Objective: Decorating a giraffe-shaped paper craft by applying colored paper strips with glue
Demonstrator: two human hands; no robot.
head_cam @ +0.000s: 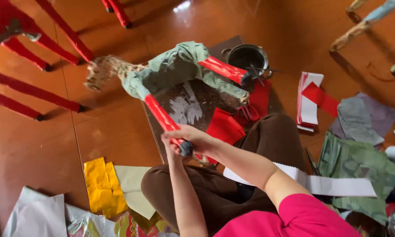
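Observation:
I hold a paper-covered animal frame (175, 66) with a green crumpled body, a straw-like tuft at its left end and red-wrapped legs. My right hand (195, 137) and my left hand (170, 147) both close around the lower end of the nearer red leg (160, 115), just above its dark tip (185, 148). The other red leg (224, 70) points right toward a black pot (248, 56). The frame hangs over a dark board (193, 107) smeared with white paste. I cannot see the fingers' undersides.
Red-handled scissors (249, 113) and red paper (224, 127) lie by my knee. A white paper strip (333, 185), green sheets (360, 162), grey sheets (364, 115) and a red-and-white stack (309, 101) lie right. Yellow paper (102, 186) lies left; red furniture legs (30, 90) stand at the far left.

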